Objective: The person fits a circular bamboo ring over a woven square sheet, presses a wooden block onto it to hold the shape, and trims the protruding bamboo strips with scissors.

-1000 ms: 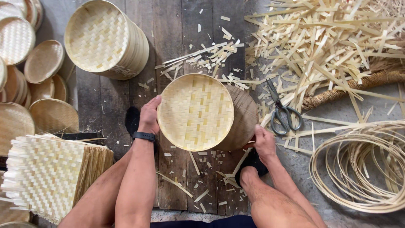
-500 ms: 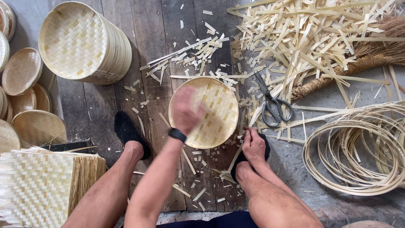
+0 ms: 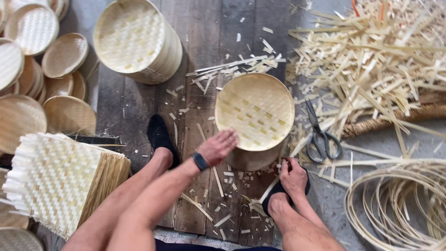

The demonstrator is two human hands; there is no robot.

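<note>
Your left hand (image 3: pixel 217 147) lies spread and empty-fingered against the near-left rim of the round woven tray (image 3: pixel 254 111), likely steadying it or turning it; the tray sits tilted on a low block near the middle of the plank floor (image 3: pixel 139 116), its hollow face up. Your right hand (image 3: pixel 292 174) is down by your right foot, fingers curled near a thin strip; whether it actually pinches that strip you cannot tell from here. The scissors (image 3: pixel 319 135) lie just right of the tray, apart from both hands. Room is tight on the right: the heap of cut strips (image 3: pixel 371 60) crowds the far-right corner, and the coiled hoops (image 3: pixel 404 204) fill the near-right. On the left, the stack of finished trays (image 3: pixel 137 39) stands well apart; the woven mats (image 3: pixel 55 179) sit at the near-left edge; bare planks lie between.
</note>
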